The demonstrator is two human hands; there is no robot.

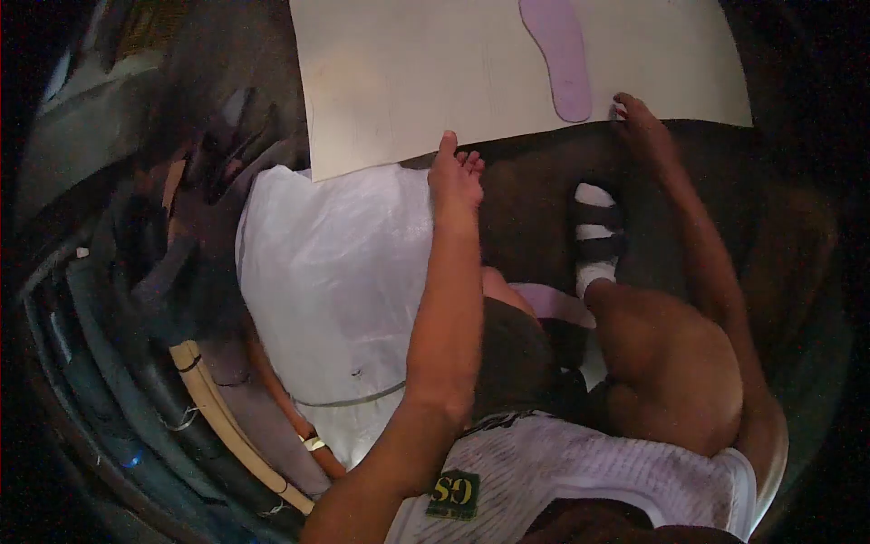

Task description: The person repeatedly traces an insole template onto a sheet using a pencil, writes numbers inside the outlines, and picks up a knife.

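Note:
A large cream sheet (399, 82) spans the top of the view. On it lies a long purple sole-shaped piece (560, 63), its rounded end close to the sheet's near edge. My left hand (458, 177) is at that near edge, thumb stretched up over the sheet and fingers loosely curled just below it, holding nothing that I can see. To the right of the purple piece, my right hand (643, 127) reaches over the edge with thumb and finger bent but apart. A small white patch shows between them, probably the sheet behind.
A white plastic-covered bundle (335, 281) lies left of my left arm. Beyond it are an arm with a wristband (314, 443), a tan strip (227, 417) and several dark rolls (136, 390). My foot in a strapped sandal (595, 227) rests below the sheet.

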